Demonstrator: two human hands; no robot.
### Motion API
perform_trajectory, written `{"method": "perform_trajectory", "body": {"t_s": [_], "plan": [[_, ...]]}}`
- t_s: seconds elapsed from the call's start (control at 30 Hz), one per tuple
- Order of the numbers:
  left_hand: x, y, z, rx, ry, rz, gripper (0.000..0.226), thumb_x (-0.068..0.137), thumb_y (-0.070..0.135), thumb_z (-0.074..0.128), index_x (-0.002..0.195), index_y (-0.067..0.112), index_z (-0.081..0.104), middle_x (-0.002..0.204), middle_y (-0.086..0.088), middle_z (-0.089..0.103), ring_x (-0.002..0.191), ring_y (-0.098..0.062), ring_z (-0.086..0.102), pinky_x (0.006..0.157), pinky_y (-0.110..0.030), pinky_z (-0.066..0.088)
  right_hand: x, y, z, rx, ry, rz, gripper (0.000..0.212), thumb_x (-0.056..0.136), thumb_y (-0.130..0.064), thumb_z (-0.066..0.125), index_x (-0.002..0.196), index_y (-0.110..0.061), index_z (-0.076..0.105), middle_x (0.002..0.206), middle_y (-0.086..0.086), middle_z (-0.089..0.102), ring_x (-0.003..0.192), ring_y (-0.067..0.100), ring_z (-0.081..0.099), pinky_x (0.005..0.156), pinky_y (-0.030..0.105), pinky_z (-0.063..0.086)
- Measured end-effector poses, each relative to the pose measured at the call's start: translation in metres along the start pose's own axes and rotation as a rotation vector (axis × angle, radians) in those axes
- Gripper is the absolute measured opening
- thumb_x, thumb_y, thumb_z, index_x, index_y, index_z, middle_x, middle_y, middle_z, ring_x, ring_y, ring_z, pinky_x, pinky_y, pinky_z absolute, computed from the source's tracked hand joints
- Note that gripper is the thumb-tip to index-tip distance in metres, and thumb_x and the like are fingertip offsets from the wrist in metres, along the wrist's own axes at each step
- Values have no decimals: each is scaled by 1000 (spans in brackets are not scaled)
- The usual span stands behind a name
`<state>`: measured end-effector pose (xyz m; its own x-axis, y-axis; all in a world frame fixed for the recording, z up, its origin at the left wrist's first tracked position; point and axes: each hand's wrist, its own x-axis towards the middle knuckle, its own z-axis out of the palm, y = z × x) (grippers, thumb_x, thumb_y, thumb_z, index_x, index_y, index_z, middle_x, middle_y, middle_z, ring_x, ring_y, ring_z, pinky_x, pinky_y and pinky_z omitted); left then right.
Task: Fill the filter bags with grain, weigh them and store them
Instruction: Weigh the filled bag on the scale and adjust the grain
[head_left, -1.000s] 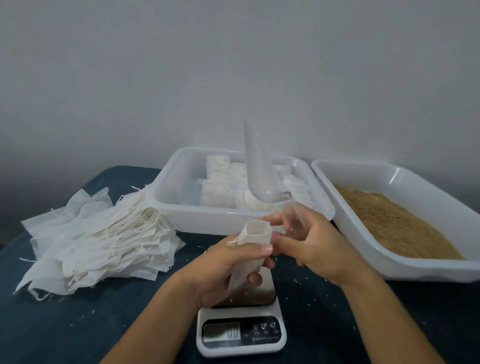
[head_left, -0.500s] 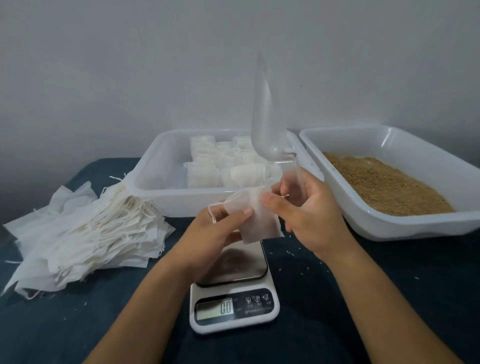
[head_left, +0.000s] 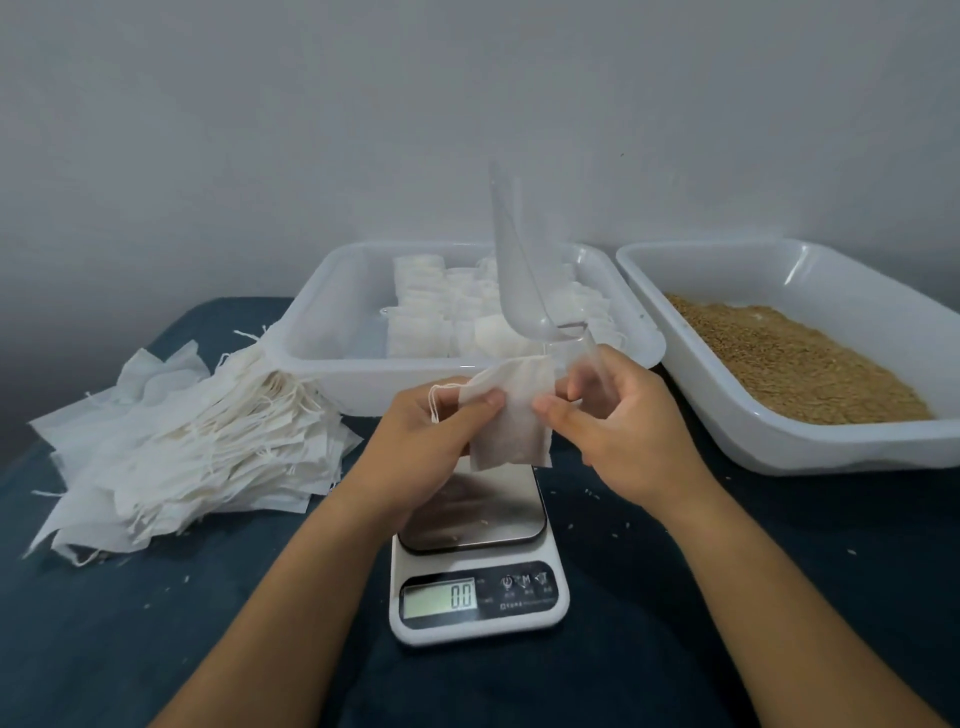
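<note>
A white filter bag (head_left: 511, 421) hangs above the kitchen scale (head_left: 475, 561), its drawstring loop at the left. My left hand (head_left: 426, 441) pinches the bag's upper left corner. My right hand (head_left: 618, 421) pinches the bag's right edge and also grips the handle of a clear plastic scoop (head_left: 519, 270), which points upward. The scale's display reads 0.0 and its plate carries only a few stray grains. Brown grain (head_left: 795, 358) fills the white tray (head_left: 779, 441) at the right.
A white tray (head_left: 332, 384) behind the scale holds several filled bags (head_left: 431, 322). A heap of flat unfilled filter bags (head_left: 176, 447) lies at the left on the dark blue cloth (head_left: 156, 649). Loose grains are scattered around the scale. A grey wall stands behind.
The bag went from standing upright in my left fist to hanging flat, pinched between both hands. The scoop stayed upright in my right hand.
</note>
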<state>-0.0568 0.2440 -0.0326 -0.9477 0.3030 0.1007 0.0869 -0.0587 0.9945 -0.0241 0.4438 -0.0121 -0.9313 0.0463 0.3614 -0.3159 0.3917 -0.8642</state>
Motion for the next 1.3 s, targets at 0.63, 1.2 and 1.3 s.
{"method": "perform_trajectory", "body": {"t_s": [0.63, 1.2, 1.3], "plan": [[-13, -6, -35, 511, 56, 19, 3, 93, 24, 74, 93, 25, 77, 82, 10, 77, 72, -1, 67, 70, -20, 52, -12, 11, 26, -135, -136, 86, 32, 85, -25, 82, 72, -23, 53, 76, -5, 68, 60, 0, 56, 59, 12, 44], [3, -13, -61, 437, 545, -27, 9, 91, 35, 73, 83, 31, 73, 60, 24, 60, 54, 4, 54, 60, -20, 42, -8, 17, 16, -212, 184, 20, 24, 90, -51, 70, 83, -33, 57, 93, -29, 68, 80, 0, 67, 65, 10, 47], [5, -14, -61, 339, 589, -58, 13, 92, 34, 72, 81, 27, 73, 55, 21, 56, 45, 3, 48, 46, -14, 40, -6, 19, 10, -217, 251, 8, 23, 89, -57, 66, 81, -38, 55, 95, -26, 67, 76, 5, 65, 69, 27, 54]]}}
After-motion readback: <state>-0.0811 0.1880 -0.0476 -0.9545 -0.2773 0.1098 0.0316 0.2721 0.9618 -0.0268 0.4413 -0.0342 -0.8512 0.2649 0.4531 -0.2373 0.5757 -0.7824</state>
